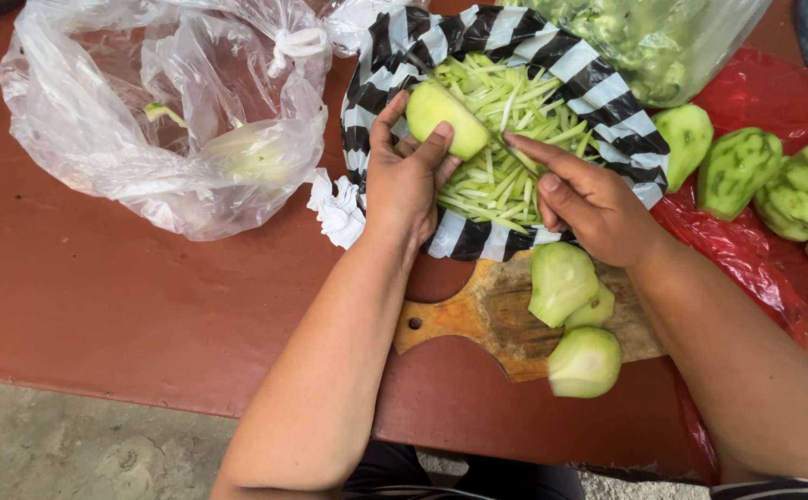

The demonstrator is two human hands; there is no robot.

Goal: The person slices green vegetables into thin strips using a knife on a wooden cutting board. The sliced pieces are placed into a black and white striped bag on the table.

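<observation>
Mid-shredding: your left hand (404, 181) pinches the peeled green fruit (446, 118) over the striped bag (598, 93); right hand (589, 199) closed on a barely visible blade beside it. Next stroke needs fingertips clear.

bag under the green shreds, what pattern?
Black and white stripes on the bag; it holds the green shreds. Head view shows it.

A clear plastic bag (159, 111) is spread on the red table (99, 306); partly peeled green fruits (774, 176) are piled on red plastic (746, 250).
</observation>
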